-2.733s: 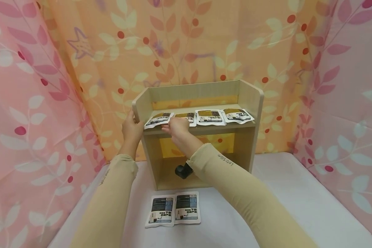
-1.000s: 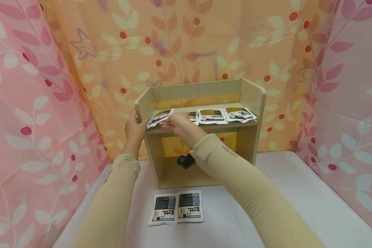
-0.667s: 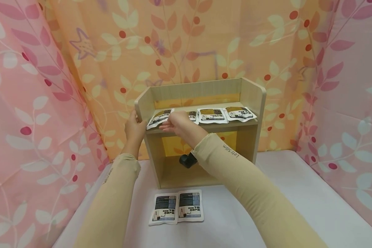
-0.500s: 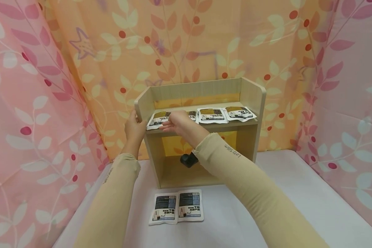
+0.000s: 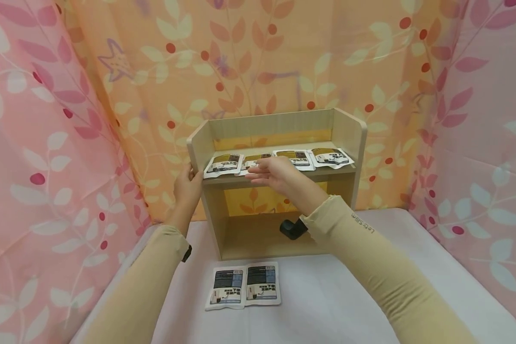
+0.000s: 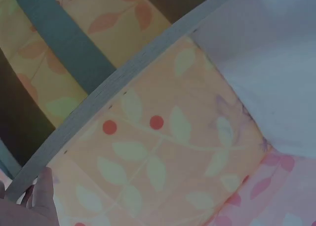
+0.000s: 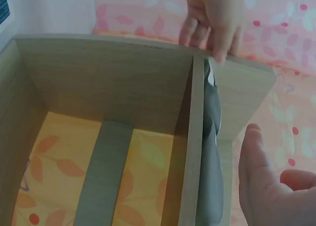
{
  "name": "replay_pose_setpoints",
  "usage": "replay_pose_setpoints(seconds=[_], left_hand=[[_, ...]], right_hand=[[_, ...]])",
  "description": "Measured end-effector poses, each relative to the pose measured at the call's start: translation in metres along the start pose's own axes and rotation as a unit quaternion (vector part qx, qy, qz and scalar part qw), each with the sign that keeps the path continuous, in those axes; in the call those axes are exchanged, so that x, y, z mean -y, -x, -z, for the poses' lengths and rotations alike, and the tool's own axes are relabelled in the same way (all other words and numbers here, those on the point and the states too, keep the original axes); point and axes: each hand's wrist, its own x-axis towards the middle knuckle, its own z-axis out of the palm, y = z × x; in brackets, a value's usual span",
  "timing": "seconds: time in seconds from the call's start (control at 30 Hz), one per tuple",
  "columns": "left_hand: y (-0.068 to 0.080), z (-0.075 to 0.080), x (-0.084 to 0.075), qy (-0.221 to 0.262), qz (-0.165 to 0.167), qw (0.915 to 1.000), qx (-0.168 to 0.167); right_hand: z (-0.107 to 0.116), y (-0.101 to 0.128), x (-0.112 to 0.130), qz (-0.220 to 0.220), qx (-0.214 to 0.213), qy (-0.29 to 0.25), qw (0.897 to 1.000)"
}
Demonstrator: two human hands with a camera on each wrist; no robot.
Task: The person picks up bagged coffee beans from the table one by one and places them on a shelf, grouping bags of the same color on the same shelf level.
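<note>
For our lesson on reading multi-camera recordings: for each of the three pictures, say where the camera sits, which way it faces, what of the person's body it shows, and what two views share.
Head: worn on the head, facing forward and down at the wooden shelf, its packets and the white table; both sleeved arms, left hand and right hand show.
Left wrist: looks along the shelf's side edge to the leaf-patterned curtain; only fingertips show.
Right wrist: looks into the shelf from its front; the right hand shows close, the left hand grips the far side panel.
Shared: head and right wrist views both show the left hand on the shelf's side.
</note>
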Motion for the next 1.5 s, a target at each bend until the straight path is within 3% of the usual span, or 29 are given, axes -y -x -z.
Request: replay_pose_setpoints(seconds=[0.4, 0.83, 1.0, 1.17, 1.4, 1.5], left_hand=[[0.035, 0.001, 0.042, 0.087, 0.003, 0.9941, 0.064], [0.074, 0.008, 0.084, 0.064, 0.047, 0.9941, 0.074], [0.085, 0.008, 0.095, 0.066, 0.052, 0.9940, 0.069], [0.097, 0.011, 0.109, 0.069, 0.057, 0.9937, 0.067], [0.112, 0.015, 0.128, 0.019, 0.065, 0.9951, 0.072], [0.116, 0.017, 0.133, 0.007, 0.074, 0.9938, 0.083]], right_hand=[[0.063, 0.028, 0.014, 0.047, -0.015, 0.065, 0.997], [0.122, 0.056, 0.012, 0.134, -0.048, 0.122, 0.982], [0.140, 0.064, 0.008, 0.163, -0.079, 0.165, 0.969], [0.157, 0.068, 0.003, 0.229, -0.103, 0.194, 0.948], [0.179, 0.072, -0.007, 0.264, -0.125, 0.198, 0.936], [0.187, 0.072, -0.010, 0.276, -0.145, 0.219, 0.924]])
